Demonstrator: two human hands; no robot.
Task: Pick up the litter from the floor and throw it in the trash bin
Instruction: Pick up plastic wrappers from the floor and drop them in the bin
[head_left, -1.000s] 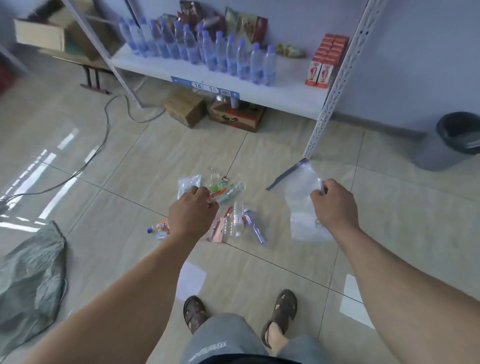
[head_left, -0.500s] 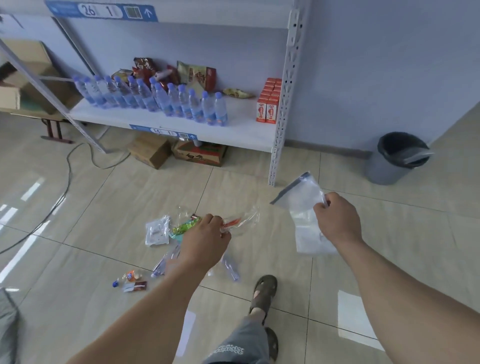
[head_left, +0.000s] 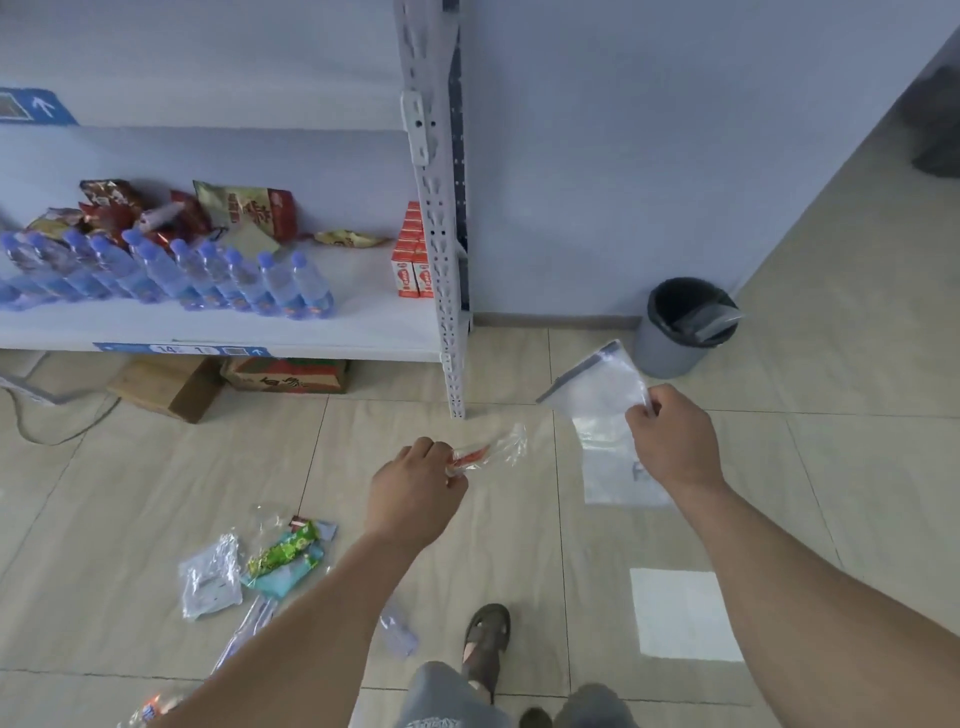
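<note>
My left hand (head_left: 415, 496) grips a clear wrapper with red print (head_left: 491, 451), held above the floor. A clear zip bag (head_left: 602, 410) hangs from my right hand (head_left: 672, 439), which pinches its edge. The grey trash bin (head_left: 670, 348) with a black liner stands on the floor by the wall, beyond my right hand. More litter lies on the tiles at lower left: a green snack wrapper (head_left: 283, 551), a clear plastic packet (head_left: 210, 577) and a clear bottle (head_left: 397, 631) partly hidden by my left arm.
A white metal shelf (head_left: 363, 322) holds water bottles (head_left: 208, 280), snack bags and red cartons (head_left: 413, 260); its upright post (head_left: 441, 260) stands left of the bin. Cardboard boxes (head_left: 166, 387) sit under the shelf. A cable (head_left: 47, 421) trails at left. My sandalled foot (head_left: 485, 639) is below.
My view has swung right and toward the bin. Both hands still carry their plastic, and the floor litter has slid to the lower left of the view.
</note>
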